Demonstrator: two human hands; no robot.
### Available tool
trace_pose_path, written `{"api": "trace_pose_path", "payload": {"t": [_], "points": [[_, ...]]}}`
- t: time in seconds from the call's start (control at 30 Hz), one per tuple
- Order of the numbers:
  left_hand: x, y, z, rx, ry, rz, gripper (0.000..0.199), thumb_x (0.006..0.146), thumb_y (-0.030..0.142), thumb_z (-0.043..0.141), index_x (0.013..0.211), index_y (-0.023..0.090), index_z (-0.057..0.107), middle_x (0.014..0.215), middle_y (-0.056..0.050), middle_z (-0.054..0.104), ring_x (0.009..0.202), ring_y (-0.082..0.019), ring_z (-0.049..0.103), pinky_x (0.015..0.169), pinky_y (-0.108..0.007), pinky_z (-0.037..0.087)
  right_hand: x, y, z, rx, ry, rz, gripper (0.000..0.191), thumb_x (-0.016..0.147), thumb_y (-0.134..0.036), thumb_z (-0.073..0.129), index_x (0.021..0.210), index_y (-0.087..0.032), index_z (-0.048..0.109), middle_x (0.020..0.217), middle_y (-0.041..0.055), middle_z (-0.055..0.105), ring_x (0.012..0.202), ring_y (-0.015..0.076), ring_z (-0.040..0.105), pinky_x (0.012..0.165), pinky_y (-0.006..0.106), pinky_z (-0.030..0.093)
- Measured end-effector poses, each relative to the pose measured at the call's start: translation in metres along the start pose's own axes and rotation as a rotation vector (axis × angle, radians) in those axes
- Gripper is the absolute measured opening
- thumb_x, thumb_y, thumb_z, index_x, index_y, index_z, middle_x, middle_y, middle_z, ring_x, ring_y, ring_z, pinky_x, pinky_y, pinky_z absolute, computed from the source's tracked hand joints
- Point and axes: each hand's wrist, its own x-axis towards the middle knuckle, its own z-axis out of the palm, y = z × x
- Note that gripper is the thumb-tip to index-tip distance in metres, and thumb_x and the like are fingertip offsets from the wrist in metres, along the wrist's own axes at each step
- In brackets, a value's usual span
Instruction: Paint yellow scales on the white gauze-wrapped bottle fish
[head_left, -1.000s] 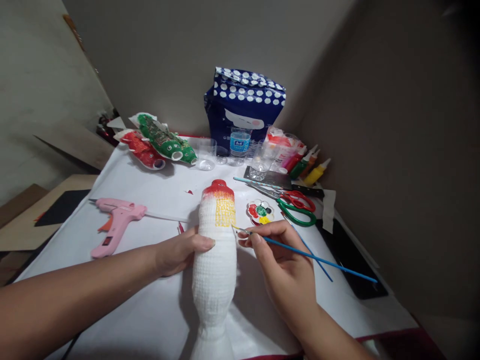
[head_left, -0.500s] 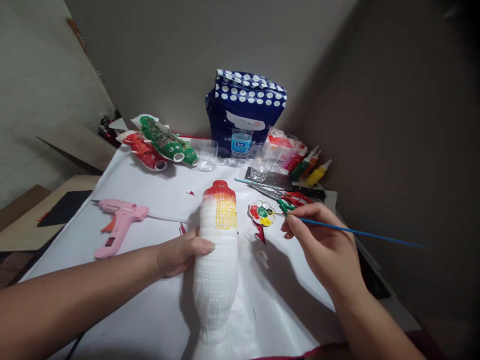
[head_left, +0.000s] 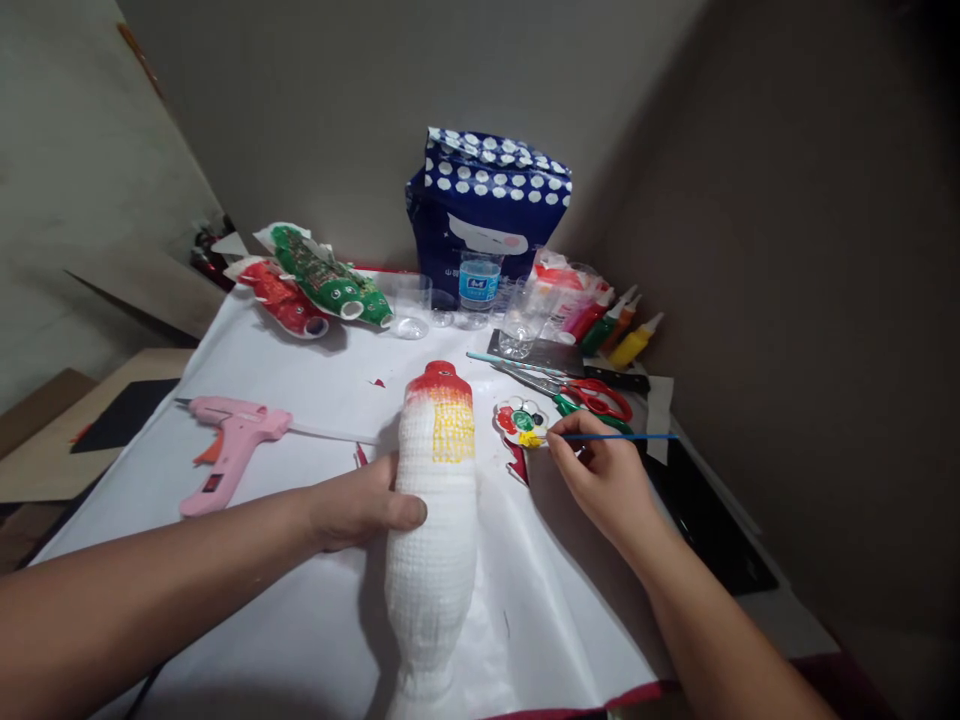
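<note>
On our white-covered worktop lay a pink glue gun, a flower-shaped paint palette, red-handled scissors, and red and green fish figures; our blue bag stood behind.

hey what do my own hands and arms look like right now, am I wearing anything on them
Both your left hand and right hand are bare, without gloves. No sleeves, watch or bracelet show on either forearm.

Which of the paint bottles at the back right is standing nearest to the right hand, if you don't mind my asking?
The yellow bottle; the red, green and orange ones lie farther from the right hand.
</note>
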Motion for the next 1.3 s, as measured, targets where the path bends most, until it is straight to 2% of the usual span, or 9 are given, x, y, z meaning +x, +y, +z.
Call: {"api": "trace_pose_path", "payload": {"t": [0.13,0.3,0.43,0.53,0.6,0.73,0.8,0.93,1.3], "points": [[0.0,0.0,0.0,-0.007,0.025,-0.021,0.08,0.064,0.051,0.091,0.13,0.015,0.063,0.122,-0.016,0.072,0.11,-0.033,0.068,0.095,-0.04,0.054,0.001,0.002,0.001,-0.041,-0.009,-0.021,0.011,0.087,-0.031,0.056,0.081,-0.022,0.058,0.067,-0.001,0.061,0.051,0.014,0.049,0.05,0.027,0.034],[-0.001,-0.001,-0.001,-0.023,0.022,-0.025,0.071,0.067,0.046,0.09,0.126,0.015,0.065,0.118,-0.014,0.073,0.107,-0.031,0.07,0.091,-0.038,0.055,0.0,0.002,0.002,-0.059,-0.001,-0.041,0.01,0.087,-0.028,0.056,0.081,-0.021,0.06,0.067,-0.0017,0.061,0.049,0.0126,0.047,0.05,0.027,0.034],[0.0,0.001,-0.001,-0.019,0.024,-0.038,0.075,0.068,0.044,0.09,0.132,0.016,0.062,0.127,-0.016,0.07,0.113,-0.033,0.067,0.097,-0.042,0.053,0.001,0.002,0.001,-0.03,0.024,-0.042,0.011,0.087,-0.028,0.058,0.079,-0.021,0.06,0.067,-0.0016,0.062,0.048,0.012,0.047,0.048,0.027,0.034],[0.001,0.002,0.0,-0.015,0.015,-0.042,0.074,0.068,0.045,0.09,0.13,0.016,0.063,0.127,-0.016,0.07,0.115,-0.034,0.066,0.099,-0.043,0.051,-0.003,-0.007,-0.003,0.012,0.073,-0.037,0.013,0.09,-0.03,0.057,0.08,-0.022,0.059,0.069,-0.0006,0.063,0.052,0.0131,0.053,0.049,0.026,0.038],[0.001,0.003,0.001,-0.009,0.022,-0.045,0.075,0.066,0.047,0.091,0.127,0.015,0.064,0.123,-0.016,0.071,0.114,-0.035,0.066,0.098,-0.043,0.052,-0.013,-0.021,-0.007,0.088,0.113,-0.037,0.014,0.092,-0.031,0.059,0.081,-0.022,0.061,0.072,0.0002,0.065,0.06,0.0147,0.061,0.053,0.025,0.045],[0.001,0.004,0.002,0.004,0.06,-0.069,0.079,0.062,0.048,0.092,0.128,0.015,0.063,0.118,-0.014,0.073,0.11,-0.033,0.068,0.093,-0.04,0.054,-0.043,-0.055,-0.005,0.546,0.191,0.008,0.01,0.091,-0.03,0.068,0.085,-0.024,0.065,0.075,0.0002,0.072,0.071,0.0159,0.07,0.064,0.025,0.055],[0.0,0.005,0.003,0.015,0.056,-0.073,0.075,0.064,0.047,0.09,0.128,0.015,0.064,0.115,-0.013,0.074,0.105,-0.031,0.069,0.089,-0.037,0.055,-0.055,-0.069,0.002,0.692,0.188,0.019,0.007,0.091,-0.028,0.07,0.085,-0.025,0.067,0.077,-0.0003,0.075,0.075,0.0154,0.073,0.069,0.025,0.058],[0.001,0.006,0.006,0.019,0.015,-0.057,0.071,0.068,0.048,0.087,0.126,0.013,0.066,0.111,-0.014,0.075,0.095,-0.029,0.071,0.084,-0.036,0.056,-0.061,-0.081,0.021,0.79,0.146,0.05,0.007,0.088,-0.023,0.072,0.083,-0.024,0.068,0.077,-0.0013,0.076,0.072,0.0124,0.073,0.069,0.021,0.058],[0.003,0.005,0.004,-0.002,-0.03,-0.028,0.069,0.07,0.046,0.086,0.128,0.014,0.064,0.118,-0.015,0.073,0.107,-0.031,0.069,0.087,-0.037,0.056,-0.06,-0.081,0.039,0.903,0.171,0.059,0.009,0.091,-0.023,0.069,0.083,-0.025,0.065,0.082,-0.0017,0.078,0.075,0.0134,0.076,0.072,0.024,0.063]]}}
